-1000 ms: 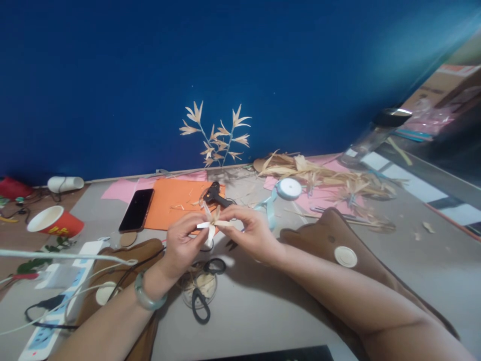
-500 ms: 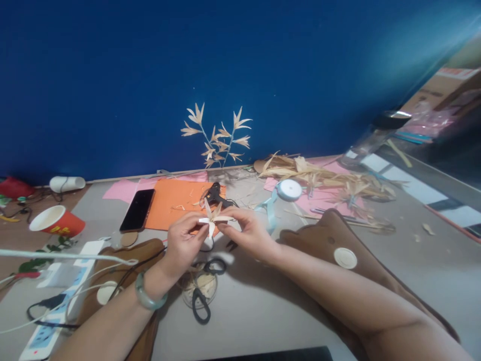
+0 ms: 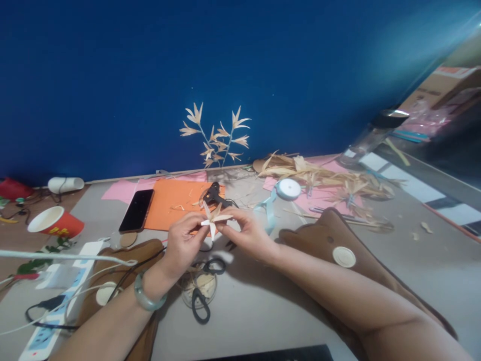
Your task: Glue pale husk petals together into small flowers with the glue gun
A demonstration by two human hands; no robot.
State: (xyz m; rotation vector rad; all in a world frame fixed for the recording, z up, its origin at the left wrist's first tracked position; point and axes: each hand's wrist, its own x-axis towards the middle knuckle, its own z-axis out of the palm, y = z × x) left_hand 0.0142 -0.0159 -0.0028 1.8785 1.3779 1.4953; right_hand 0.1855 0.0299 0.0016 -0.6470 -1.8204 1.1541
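A pale corn husk flower (image 3: pixel 213 219) with several pointed petals is held between my two hands above the table. My left hand (image 3: pixel 186 243) pinches its left petal between thumb and fingers. From the other side, my right hand (image 3: pixel 250 234) grips the right petal the same way. Just behind the flower, a black glue gun (image 3: pixel 215 194) lies on an orange sheet (image 3: pixel 165 200). Below my hands, black-handled scissors (image 3: pixel 201 307) rest across a small round dish of husk pieces (image 3: pixel 206 286). Farther back stand stems of similar husk flowers (image 3: pixel 221 135) against the blue wall.
A phone (image 3: pixel 137 210), a tilted red paper cup (image 3: pixel 56 222) and a power strip (image 3: pixel 48 316) with cables lie left. To the right are a ribbon spool (image 3: pixel 288 189), dried husks (image 3: pixel 319 173), a brown cushion (image 3: pixel 361 260) and a clear bottle (image 3: pixel 366 138).
Both hands keep their hold on the flower, which has turned very slightly. The whole view has shifted a little to the left.
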